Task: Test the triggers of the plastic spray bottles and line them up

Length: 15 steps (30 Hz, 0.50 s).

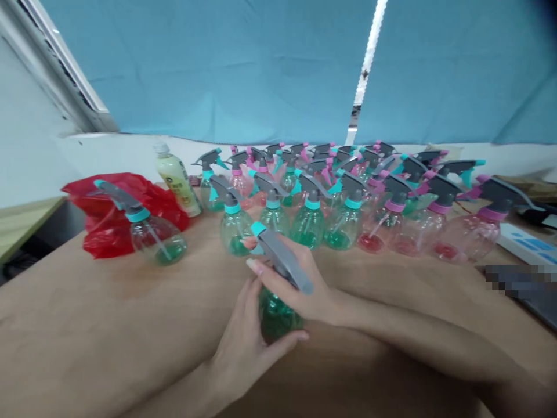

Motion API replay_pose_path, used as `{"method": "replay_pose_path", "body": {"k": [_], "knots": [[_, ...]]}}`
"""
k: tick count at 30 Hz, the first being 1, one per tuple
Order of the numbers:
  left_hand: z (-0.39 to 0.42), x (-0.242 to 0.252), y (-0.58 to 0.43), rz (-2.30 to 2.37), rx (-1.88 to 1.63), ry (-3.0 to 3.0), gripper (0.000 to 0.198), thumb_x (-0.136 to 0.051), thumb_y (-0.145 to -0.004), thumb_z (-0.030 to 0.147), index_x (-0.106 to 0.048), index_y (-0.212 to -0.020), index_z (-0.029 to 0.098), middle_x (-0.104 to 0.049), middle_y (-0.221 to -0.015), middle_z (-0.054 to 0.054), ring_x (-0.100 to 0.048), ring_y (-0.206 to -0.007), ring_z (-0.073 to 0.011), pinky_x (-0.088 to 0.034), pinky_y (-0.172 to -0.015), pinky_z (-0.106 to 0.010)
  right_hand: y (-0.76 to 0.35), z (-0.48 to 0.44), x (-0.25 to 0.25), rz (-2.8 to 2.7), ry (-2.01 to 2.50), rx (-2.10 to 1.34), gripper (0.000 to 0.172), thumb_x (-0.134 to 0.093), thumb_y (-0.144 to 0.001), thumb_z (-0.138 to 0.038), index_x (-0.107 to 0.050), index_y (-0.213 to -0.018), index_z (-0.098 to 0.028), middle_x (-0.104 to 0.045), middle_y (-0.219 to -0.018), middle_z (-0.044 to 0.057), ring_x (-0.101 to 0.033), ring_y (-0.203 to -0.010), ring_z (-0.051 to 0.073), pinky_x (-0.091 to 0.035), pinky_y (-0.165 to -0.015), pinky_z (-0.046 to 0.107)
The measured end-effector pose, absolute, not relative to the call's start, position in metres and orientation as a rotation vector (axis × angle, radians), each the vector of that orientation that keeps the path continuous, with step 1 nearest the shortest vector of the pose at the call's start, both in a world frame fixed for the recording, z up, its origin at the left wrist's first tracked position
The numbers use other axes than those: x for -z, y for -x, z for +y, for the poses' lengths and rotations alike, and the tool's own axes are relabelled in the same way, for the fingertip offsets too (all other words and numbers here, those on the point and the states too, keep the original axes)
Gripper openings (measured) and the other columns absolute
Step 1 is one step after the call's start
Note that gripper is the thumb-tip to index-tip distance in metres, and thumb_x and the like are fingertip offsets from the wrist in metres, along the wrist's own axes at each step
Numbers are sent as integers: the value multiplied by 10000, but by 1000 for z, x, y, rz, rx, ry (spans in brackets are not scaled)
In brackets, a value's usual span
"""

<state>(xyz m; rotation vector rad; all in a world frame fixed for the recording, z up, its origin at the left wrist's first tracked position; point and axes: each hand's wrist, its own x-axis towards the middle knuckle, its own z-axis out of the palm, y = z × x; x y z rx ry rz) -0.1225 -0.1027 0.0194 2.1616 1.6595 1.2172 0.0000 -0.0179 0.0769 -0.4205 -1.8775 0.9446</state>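
A green spray bottle (275,316) with a grey and teal trigger head (278,255) stands on the wooden table (87,325) right before me. My left hand (246,342) cups its round body from the left and below, thumb across the front. My right hand (296,281) is wrapped round the neck and trigger head from the right, fingers curled over it. Both hands are closed on this one bottle.
Several green and pink spray bottles (331,203) crowd the back of the table. One green bottle (152,232) stands apart at the left, before a red plastic bag (108,223). A pale drink bottle (177,180) leans behind. A white box (526,244) lies at right.
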Motion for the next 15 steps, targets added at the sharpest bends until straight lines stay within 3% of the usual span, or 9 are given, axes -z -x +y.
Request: {"method": "replay_pose_path", "body": {"k": [5, 7, 11, 13, 15], "knots": [[-127, -21, 169, 1944, -1320, -2146, 700, -657, -822, 512, -299, -1392, 321, -565, -1234, -87, -567, -1127, -342, -513, -901, -524, 56, -30, -85, -1971, 282, -909, 345, -571, -856, -375, -550, -1119, -153, -666, -1018, 94, -647, -877, 182, -525, -805, 337], [-132, -23, 190, 1990, -1379, -2138, 638, -662, -823, 516, -363, -1346, 306, -560, -1201, -80, -559, -1119, -333, -486, -929, -533, 67, -27, -96, -2189, 229, -855, 450, -606, -832, -428, -551, -1141, -105, -657, -1065, 134, -624, -1014, 221, -502, -867, 351], [-134, -28, 225, 2047, -1373, -2155, 530, -650, -851, 481, -436, -1281, 257, -519, -1219, -86, -537, -1140, -313, -458, -955, -508, 61, -9, -123, -2585, 307, -721, 786, -665, -743, -580, -443, -1350, -133, -476, -1411, 158, -482, -1252, 282, -440, -976, 409], [-129, -29, 240, 2147, -1368, -2173, 549, -650, -851, 492, -434, -1290, 244, -513, -1214, -95, -533, -1136, -318, -446, -958, -508, 53, 0, -139, -2638, 358, -619, 642, -637, -789, -561, -527, -1288, -172, -535, -1372, 114, -502, -1231, 267, -430, -973, 405], [-119, -30, 254, 2217, -1390, -2200, 571, -655, -835, 530, -445, -1277, 237, -532, -1182, -99, -549, -1112, -325, -451, -942, -508, 47, 8, -156, -2543, 434, -482, 463, -610, -843, -494, -607, -1182, -179, -638, -1230, 85, -589, -1088, 235, -451, -898, 377]]}}
